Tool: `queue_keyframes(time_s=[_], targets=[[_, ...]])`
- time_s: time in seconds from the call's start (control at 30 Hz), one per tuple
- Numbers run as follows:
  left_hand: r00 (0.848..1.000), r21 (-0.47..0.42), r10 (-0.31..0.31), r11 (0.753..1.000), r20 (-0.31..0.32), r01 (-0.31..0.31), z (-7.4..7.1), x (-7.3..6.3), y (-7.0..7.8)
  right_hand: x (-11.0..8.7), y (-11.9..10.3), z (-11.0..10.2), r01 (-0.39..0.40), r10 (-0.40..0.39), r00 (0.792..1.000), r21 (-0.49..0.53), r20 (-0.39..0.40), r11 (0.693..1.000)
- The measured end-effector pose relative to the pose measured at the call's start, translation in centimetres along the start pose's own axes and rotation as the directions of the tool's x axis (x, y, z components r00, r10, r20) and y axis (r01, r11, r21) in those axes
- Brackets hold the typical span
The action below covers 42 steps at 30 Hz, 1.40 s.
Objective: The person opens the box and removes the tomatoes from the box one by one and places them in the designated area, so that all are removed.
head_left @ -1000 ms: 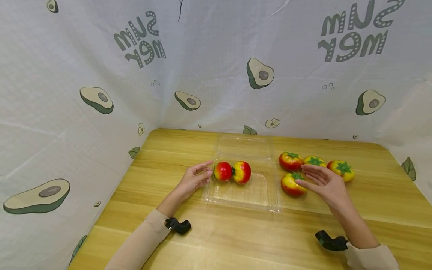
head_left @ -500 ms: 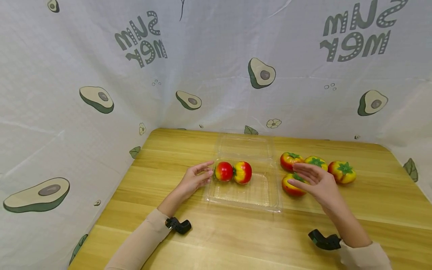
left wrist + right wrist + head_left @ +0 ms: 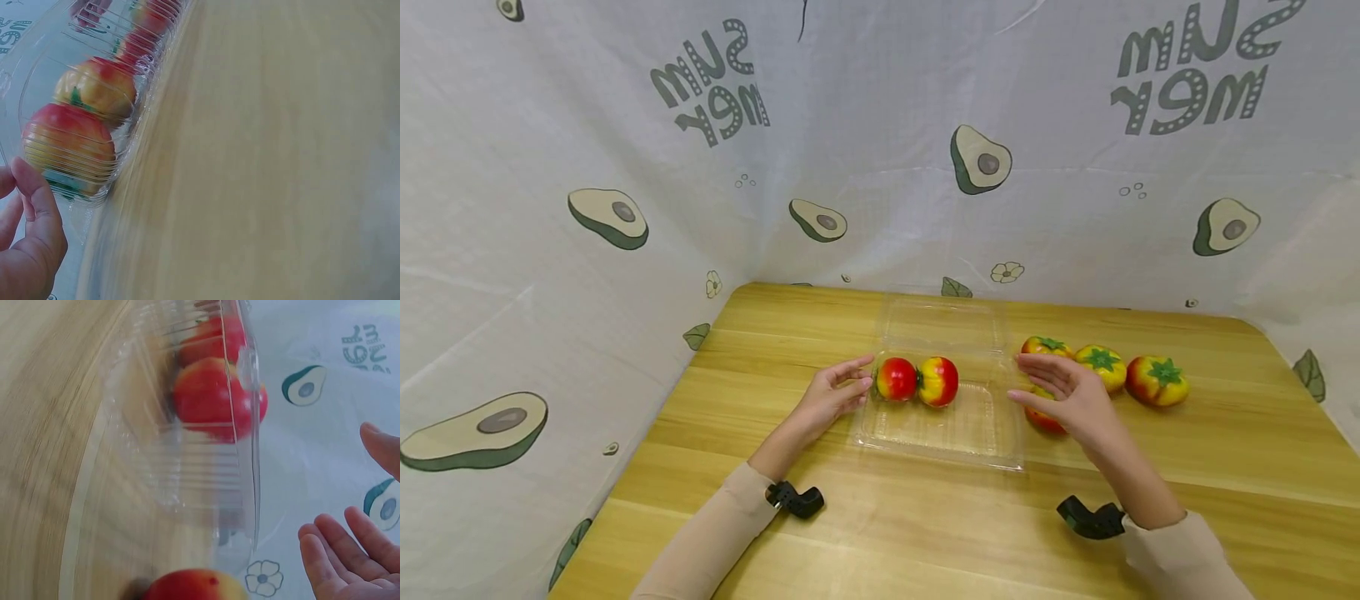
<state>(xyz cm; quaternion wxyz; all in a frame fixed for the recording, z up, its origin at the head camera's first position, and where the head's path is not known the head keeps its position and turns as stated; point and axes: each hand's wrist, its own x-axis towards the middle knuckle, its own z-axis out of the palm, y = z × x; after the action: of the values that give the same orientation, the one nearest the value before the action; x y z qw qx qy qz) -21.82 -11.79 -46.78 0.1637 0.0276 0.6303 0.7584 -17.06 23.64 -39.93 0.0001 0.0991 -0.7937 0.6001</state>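
The patterned cloth rises behind the wooden table you work at. On it sits the clear plastic box, its lid folded back away from you. Your right hand hovers just right of the box, thumb and fingers well apart and holding nothing; your left hand is at the left rim, thumb and fingertips slightly apart — whether they touch the plastic, you cannot tell. Two fruits lie side by side along the box's far side: a red one and a red-yellow one. Four more are on the table to the right, one partly hidden behind your right hand. Steady the rim lightly — thin plastic probably flexes — and give the loose fruits room, since round shapes likely roll when brushed.
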Motion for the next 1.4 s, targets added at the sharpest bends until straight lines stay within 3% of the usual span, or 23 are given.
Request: queue_keyframes(time_s=[0.43, 0.77, 0.97, 1.4], targets=[[1.0, 0.003, 0.009, 1.0, 0.003, -0.009, 0.0, 0.0, 0.0, 0.9, -0.4, 1.7, -0.025, 0.026, 0.999, -0.018, 0.024, 1.0], [1.0, 0.003, 0.013, 1.0, 0.006, -0.013, 0.0, 0.0, -0.1, 1.8, -0.5, 3.3, 0.03, -0.029, 0.999, -0.02, 0.043, 0.999], [1.0, 0.01, 0.014, 1.0, 0.008, -0.014, 0.0, 0.0, -0.2, 2.4, -0.2, 4.2, 0.009, -0.008, 0.998, -0.018, 0.056, 1.0], [1.0, 0.012, 0.012, 1.0, 0.003, -0.012, 0.1, 0.0, -0.1, 3.3, 0.7, 5.8, 0.023, -0.017, 0.998, -0.091, 0.066, 0.996]])
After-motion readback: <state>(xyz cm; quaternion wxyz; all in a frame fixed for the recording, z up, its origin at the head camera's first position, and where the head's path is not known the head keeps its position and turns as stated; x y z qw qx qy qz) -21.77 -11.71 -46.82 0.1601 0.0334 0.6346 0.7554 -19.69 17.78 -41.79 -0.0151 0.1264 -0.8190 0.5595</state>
